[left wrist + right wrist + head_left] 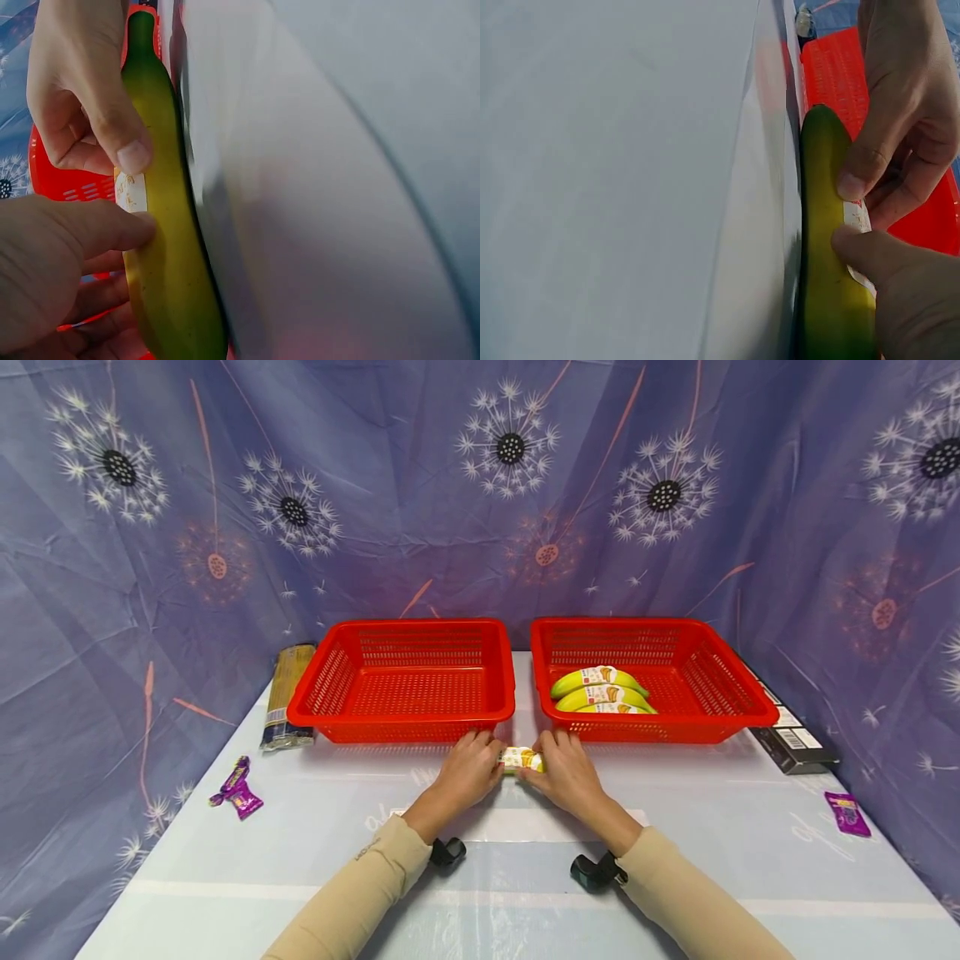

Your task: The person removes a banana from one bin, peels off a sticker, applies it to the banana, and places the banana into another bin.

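Note:
A green-yellow banana (161,255) with a white label around its middle lies on the table just in front of the two baskets. My left hand (467,772) holds it from the left, its thumb pressed on the peel beside the label and its fingers behind. From the other side my right hand (567,777) grips it the same way, thumb at the opposite edge of the label (856,217). The thumbs sit a short gap apart. Three more labelled bananas (600,695) lie in the left part of the right red basket (720,727).
An empty red basket (405,729) stands at the back left. Beside it lies a pack of dry noodles (288,697). Purple-wrapped sweets (242,795) rest at the left, and another purple packet (847,814) at the right, near a black box (795,752). A patterned curtain hangs behind.

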Demonstrator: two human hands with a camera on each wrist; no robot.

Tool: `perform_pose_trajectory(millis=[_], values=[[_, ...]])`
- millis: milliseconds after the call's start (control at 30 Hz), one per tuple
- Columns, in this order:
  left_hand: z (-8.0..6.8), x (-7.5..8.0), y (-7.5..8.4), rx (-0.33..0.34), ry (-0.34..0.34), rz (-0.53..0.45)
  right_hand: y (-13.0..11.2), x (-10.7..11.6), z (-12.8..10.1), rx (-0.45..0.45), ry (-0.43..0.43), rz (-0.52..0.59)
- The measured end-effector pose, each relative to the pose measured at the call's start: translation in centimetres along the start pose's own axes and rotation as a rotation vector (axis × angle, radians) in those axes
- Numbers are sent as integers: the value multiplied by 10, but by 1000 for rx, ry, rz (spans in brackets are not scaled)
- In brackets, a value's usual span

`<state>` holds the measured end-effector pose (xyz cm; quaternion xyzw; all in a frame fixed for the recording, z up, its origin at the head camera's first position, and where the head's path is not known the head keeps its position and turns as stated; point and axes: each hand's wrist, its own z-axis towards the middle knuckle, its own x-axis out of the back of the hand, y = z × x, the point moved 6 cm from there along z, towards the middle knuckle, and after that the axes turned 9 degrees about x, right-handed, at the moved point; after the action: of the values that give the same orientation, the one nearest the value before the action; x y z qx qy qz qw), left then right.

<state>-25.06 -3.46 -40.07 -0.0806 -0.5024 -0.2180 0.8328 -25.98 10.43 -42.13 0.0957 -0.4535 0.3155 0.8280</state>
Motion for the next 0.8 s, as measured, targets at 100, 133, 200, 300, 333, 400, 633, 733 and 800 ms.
perform_pose_trajectory(millis=[100,133,200,300,333,400,633,733,800], values=[[0,-1,-1,0,-16,-2,-1,0,1,27,-12,-16],[-1,-1,-1,3,-16,-1,-1,1,1,36,-20,0],[-1,-1,-2,8,-15,-5,0,2,0,46,-42,46],[-1,-1,-4,22,-18,-6,3,3,-1,44,-82,124],[-1,-1,-4,27,-23,-10,3,3,-2,40,-94,140],[-1,-2,-4,31,-36,-9,4,3,-2,39,-111,153],[5,-5,1,33,-101,-1,5,2,-4,44,-100,170],[6,-9,2,38,-129,17,5,2,-4,42,-98,179],[6,-10,2,40,-136,27,6,2,-5,35,-100,182]])
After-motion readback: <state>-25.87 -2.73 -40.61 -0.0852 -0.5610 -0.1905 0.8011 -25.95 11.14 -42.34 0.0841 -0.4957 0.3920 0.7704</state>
